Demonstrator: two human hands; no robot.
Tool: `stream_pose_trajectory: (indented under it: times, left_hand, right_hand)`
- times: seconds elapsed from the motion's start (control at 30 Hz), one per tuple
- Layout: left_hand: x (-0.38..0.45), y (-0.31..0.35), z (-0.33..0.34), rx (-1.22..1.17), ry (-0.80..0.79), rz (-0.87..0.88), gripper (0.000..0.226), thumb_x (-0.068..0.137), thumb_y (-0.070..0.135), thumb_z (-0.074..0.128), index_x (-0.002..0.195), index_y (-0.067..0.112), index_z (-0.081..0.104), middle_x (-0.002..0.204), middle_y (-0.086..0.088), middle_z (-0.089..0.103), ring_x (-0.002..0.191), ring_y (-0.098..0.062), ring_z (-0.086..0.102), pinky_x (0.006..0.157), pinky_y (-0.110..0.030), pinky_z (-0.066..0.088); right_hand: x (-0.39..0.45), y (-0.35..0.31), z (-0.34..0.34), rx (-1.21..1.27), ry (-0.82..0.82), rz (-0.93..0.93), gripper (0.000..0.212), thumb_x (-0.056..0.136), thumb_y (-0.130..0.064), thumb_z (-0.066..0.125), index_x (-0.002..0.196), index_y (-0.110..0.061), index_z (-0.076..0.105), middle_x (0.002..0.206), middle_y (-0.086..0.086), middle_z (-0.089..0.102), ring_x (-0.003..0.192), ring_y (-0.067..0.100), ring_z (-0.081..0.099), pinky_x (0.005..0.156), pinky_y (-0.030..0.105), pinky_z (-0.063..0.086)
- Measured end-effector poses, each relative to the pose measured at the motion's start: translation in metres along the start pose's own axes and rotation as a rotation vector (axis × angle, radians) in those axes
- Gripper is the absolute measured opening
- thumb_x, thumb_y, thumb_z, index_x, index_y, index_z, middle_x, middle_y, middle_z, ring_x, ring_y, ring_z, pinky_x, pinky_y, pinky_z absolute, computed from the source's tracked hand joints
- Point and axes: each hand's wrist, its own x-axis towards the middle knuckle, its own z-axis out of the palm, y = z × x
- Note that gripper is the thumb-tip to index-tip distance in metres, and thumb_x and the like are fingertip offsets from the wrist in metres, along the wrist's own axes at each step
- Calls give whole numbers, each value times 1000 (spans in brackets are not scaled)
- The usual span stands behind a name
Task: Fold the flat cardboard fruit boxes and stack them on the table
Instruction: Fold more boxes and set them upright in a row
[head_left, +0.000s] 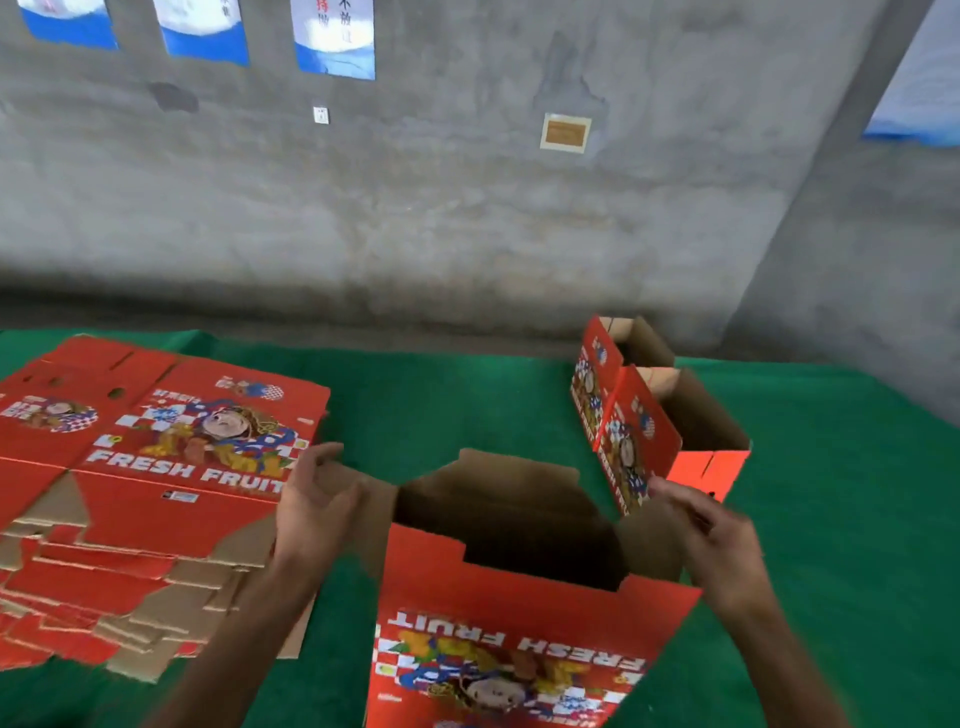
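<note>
Red boxes (519, 613), green tbl cloth (467, 405)

Packing room: bare concrete wall (467, 208), flat fruit boxes (145, 467).

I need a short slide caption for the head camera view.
Two hands open a red fruit box between flat boxes and folded boxes.

You have one view only, a wide-angle camera worn on your head, facing forward and tilted down across the green table (467, 405) toward the grey wall (415, 197) behind it. It sits close above your work: the half-folded box (519, 613) fills the lower centre, your forearms enter from the bottom edge, and straight lines bend near the borders.
</note>
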Motion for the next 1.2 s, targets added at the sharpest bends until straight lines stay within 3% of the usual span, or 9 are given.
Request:
stream_pose_trajectory:
  times: [0.17, 0.33, 0.47, 0.57, 0.73, 0.87, 0.97, 1.1, 1.2]
  left_hand:
    - [-32, -56, 11, 131, 74, 91, 37, 85, 1, 77, 117, 18, 72, 110, -3, 71, 104, -29, 67, 87, -39, 52]
    - [-32, -57, 9, 580, 120, 462, 30, 87, 16, 76, 117, 18, 73, 146, -15, 51, 129, -43, 47, 107, -58, 37]
    - [-34, -71, 0, 458, -284, 801, 21, 84, 22, 63, 97, 16, 78, 126, -9, 69, 113, -33, 64, 96, -56, 49]
    - [-39, -90, -3, 72, -417, 543, 30, 97, 15, 49, 111, 11, 75, 127, -4, 70, 121, -28, 64, 99, -54, 50]
    - [-56, -101, -9, -389, -590, -44, 74, 89, 88, 28, 136, 43, 63, 145, 9, 60, 138, -13, 53, 116, -46, 41]
    - [-64, -92, -10, -354, -695, -26, 105, 81, 94, 27, 160, 26, 33, 162, -4, 40, 151, -22, 36, 117, -46, 37]
    - [-67, -83, -1, -245, -670, 37, 98, 86, 86, 37, 155, 17, 40, 156, 7, 49, 144, -4, 43, 123, -39, 30]
    - [-78, -90, 2, -156, -577, 112, 81, 83, 87, 46, 152, 44, 42, 157, 11, 45, 146, -23, 43, 115, -60, 37]
    - [-71, -78, 8, -119, -517, 27, 66, 84, 73, 60, 145, 61, 37, 153, 17, 46, 135, -10, 52, 102, -55, 54]
  right_hand:
    - [-37, 54, 12, -85, 90, 68, 36, 96, 9, 60, 105, -22, 74, 120, 8, 74, 112, 11, 66, 96, 6, 41]
    - [-44, 68, 22, -312, 167, -17, 23, 96, 5, 62, 114, -3, 75, 127, 16, 67, 117, 34, 63, 101, 27, 43]
    - [-52, 72, 28, -614, 142, -65, 24, 87, 4, 73, 109, -3, 78, 139, 21, 60, 124, 43, 55, 103, 51, 47]
    - [-60, 77, 34, -526, 38, -124, 23, 87, 10, 70, 107, 1, 77, 117, 19, 73, 109, 39, 68, 95, 44, 50]
    - [-74, 72, 47, -258, -64, 114, 23, 105, -17, 57, 118, -16, 75, 106, 4, 78, 96, 21, 74, 81, 36, 57]
    - [-70, 63, 52, -119, -112, 247, 40, 99, -58, 53, 115, -30, 75, 105, -10, 77, 98, 4, 70, 84, 30, 54]
    - [-64, 61, 56, -151, -74, 277, 39, 100, -57, 51, 112, -30, 75, 99, -7, 77, 94, 8, 70, 81, 33, 54]
    - [-59, 64, 63, -169, -44, 299, 33, 104, -45, 56, 122, -23, 73, 114, 2, 75, 104, 16, 66, 83, 27, 44]
    - [-58, 69, 65, -126, -14, 295, 41, 102, -51, 47, 116, -21, 72, 112, 0, 74, 105, 20, 68, 81, 22, 45]
